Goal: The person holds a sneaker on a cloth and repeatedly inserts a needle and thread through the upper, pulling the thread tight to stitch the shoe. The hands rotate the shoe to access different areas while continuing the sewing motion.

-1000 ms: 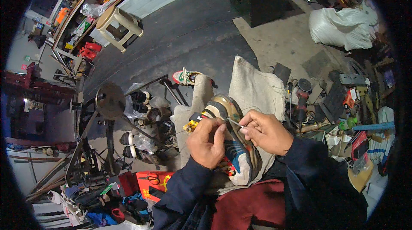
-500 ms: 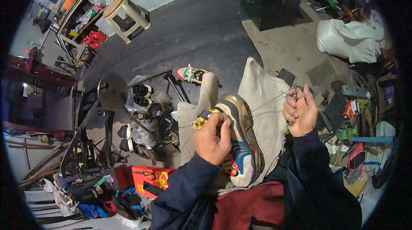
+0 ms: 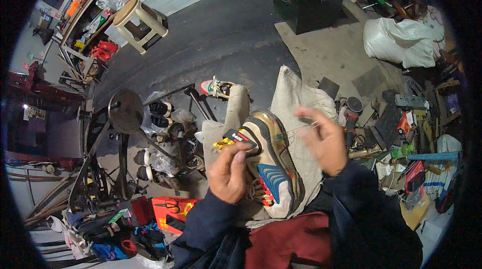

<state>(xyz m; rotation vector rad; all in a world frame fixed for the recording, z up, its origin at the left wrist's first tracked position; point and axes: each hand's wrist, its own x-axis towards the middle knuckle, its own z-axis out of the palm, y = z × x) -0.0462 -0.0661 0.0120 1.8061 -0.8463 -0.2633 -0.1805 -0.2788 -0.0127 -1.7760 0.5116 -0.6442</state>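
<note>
A sneaker [image 3: 273,168] in beige, blue and red lies on its side on a pale cloth [image 3: 286,86] over my lap, sole turned to the right. By its collar and the black and yellow tag [image 3: 231,141], my left hand [image 3: 227,176] is closed in a pinch; whatever is between thumb and finger is too small to make out. From the sole edge a thin thread [image 3: 296,129] runs to my right hand [image 3: 324,143], which is smeared by motion, with its fingers curled where the thread reaches it. The rest of its grip is hidden.
Left of the cloth stands a metal machine with a round wheel [image 3: 125,111], beside several shoes in clear plastic. Another sneaker [image 3: 216,88] lies beyond the cloth. Tools and scraps crowd the right. Farther off are a plastic stool [image 3: 140,25], a dark green chest [image 3: 306,3] and a white sack [image 3: 399,43].
My right hand has moved left, closer to the sneaker, and the thread span is shorter. My left hand has drawn back down and left, uncovering the sneaker's side and the tag.
</note>
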